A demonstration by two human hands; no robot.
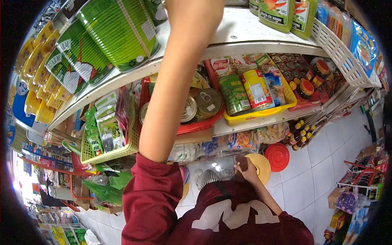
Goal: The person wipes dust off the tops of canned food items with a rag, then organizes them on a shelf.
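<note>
My left arm reaches up over the shelves, and my left hand point(194, 12) is at the top edge of the view, its fingers out of frame. It is beside the big green cans point(116, 30) on the white top shelf point(241, 38). Low down, near my body, my right hand point(248, 170) is wrapped round a small dark brown object point(241, 163). Behind that hand is a round yellow lid point(260, 167), with a red lid point(277, 157) to its right.
Below the top shelf are a red basket point(204, 126) of cans, a yellow basket point(265, 117) with cans and packets, and a light green basket point(108, 155) of packets. A white basket point(343, 55) stands at the upper right. Green bottles point(277, 14) stand on the top shelf.
</note>
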